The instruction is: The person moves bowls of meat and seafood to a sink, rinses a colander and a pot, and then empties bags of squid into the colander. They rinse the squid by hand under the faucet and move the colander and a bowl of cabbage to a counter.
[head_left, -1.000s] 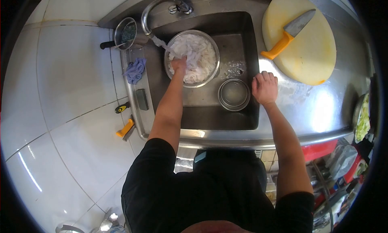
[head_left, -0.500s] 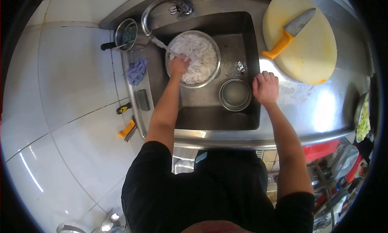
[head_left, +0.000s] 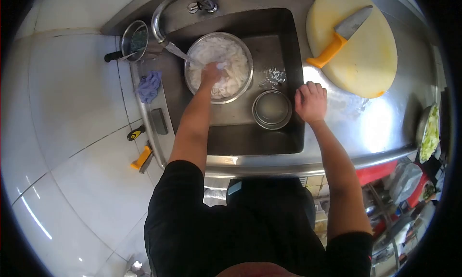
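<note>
Left hand [head_left: 211,74] dips into bowl [head_left: 250,77]; grip unclear. Right hand [head_left: 312,101], loosely curled, apparently empty, probably braces on right edge of sink [head_left: 231,116].

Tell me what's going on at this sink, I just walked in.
A person has their left hand down among white strips in a round metal bowl, while water pours into it from the faucet. What the strips are, I can't tell. The bowl stands in the sink. The right hand rests at the sink's right edge, and a yellow-handled knife lies on the cutting board beyond it.
</note>
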The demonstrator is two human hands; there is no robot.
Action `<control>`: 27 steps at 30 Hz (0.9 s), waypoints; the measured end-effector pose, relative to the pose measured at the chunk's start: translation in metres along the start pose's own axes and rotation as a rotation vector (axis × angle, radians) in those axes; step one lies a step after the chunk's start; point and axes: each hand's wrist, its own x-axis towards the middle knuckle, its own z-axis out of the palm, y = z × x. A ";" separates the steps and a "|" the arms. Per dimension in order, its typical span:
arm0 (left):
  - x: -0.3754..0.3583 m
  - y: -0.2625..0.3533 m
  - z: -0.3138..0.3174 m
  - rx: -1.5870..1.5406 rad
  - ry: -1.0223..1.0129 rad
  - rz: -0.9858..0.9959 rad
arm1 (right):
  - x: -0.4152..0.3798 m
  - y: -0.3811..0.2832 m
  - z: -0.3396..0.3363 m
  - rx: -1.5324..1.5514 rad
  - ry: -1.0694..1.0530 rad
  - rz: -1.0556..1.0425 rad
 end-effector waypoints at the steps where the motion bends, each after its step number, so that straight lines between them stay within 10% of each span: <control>1: 0.003 -0.010 0.000 0.027 0.027 -0.034 | -0.001 0.000 0.000 0.001 0.005 -0.001; 11: -0.031 -0.007 -0.050 -0.452 0.092 -0.113 | -0.002 -0.003 -0.002 -0.012 -0.004 0.009; 15: -0.021 -0.047 -0.080 -0.158 0.164 0.268 | -0.002 -0.002 -0.001 -0.002 -0.009 0.011; 17: 0.024 -0.126 -0.097 -0.646 -0.080 0.344 | -0.002 -0.002 -0.003 0.000 -0.013 0.016; 19: -0.066 -0.015 -0.190 -0.892 0.098 0.059 | -0.002 -0.002 -0.005 -0.005 -0.018 0.017; 22: -0.109 0.043 -0.251 -0.836 0.377 0.175 | -0.003 -0.003 -0.006 -0.021 -0.019 0.015; 27: -0.081 0.057 -0.204 -0.841 0.190 0.151 | -0.005 -0.003 -0.005 -0.022 -0.027 0.014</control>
